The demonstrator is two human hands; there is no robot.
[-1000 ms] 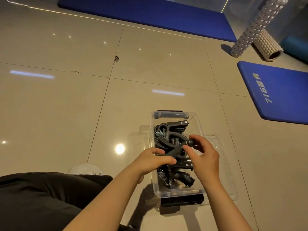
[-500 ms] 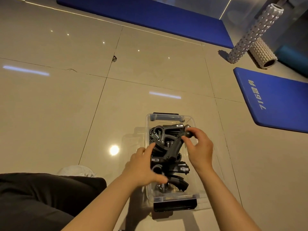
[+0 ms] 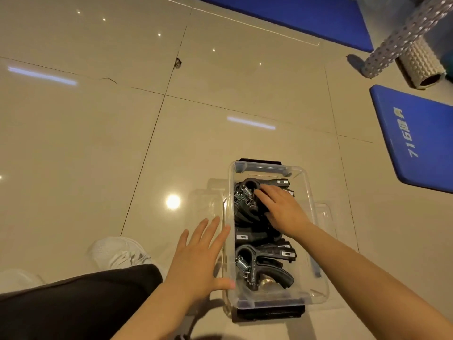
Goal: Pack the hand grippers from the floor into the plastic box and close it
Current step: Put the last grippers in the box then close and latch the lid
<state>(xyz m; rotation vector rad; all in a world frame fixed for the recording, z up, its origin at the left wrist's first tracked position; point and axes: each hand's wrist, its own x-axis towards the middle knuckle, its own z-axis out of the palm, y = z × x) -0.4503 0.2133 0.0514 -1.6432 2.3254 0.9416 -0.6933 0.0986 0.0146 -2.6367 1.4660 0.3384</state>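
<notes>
A clear plastic box stands on the tiled floor with a black latch at each end. Several black hand grippers with metal springs lie piled inside it. My right hand is inside the box, palm down, fingers flat on the grippers at the far end. My left hand hovers outside the box's left wall, fingers spread, thumb touching the wall near the front corner. A clear lid seems to lie under the box, its edges showing on both sides.
My white shoe and black trouser leg are left of the box. A blue mat lies to the right, another along the far edge. Two foam rollers rest at the top right.
My right hand laid the gripper it held into the box and now rests flat on the pile. My left hand let go, left the box and moved to its left side.
</notes>
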